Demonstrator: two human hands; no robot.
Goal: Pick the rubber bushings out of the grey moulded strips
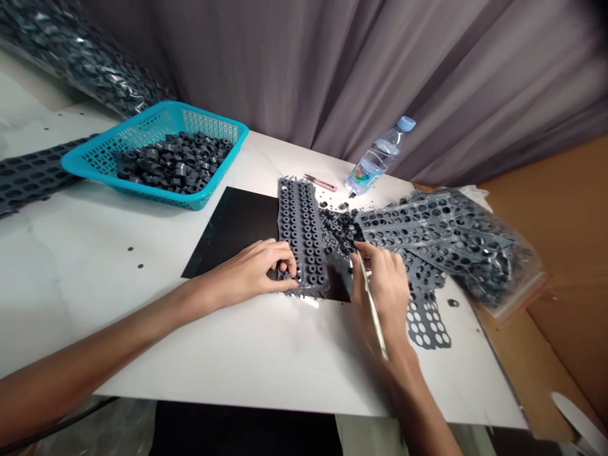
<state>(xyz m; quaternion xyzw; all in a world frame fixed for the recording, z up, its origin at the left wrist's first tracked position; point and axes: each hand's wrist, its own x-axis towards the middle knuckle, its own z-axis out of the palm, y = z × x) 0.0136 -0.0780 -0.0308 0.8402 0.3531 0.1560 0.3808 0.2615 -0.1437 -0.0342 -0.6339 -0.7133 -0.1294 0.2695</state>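
A grey moulded rubber sheet (304,234) with rows of round ring-shaped parts lies on a black mat (232,228). The thumb and curled fingers of my left hand (263,269) close on its lower left corner. My right hand (382,278), just right of the sheet, grips a thin, pale metallic stick-like tool (373,310); its tip is hard to make out. Loose small dark rubber pieces (339,231) are heaped between the sheet and my right hand. Perforated grey sheets (403,221) with empty round holes pile up beyond that hand.
A turquoise basket (85,161) of dark rings stands at the left, beside another perforated sheet (28,171). Behind it is a large bag of dark parts (95,57). A water bottle (380,155), a pink-handled cutter (323,183) and a clear bag (503,272) sit farther back and right.
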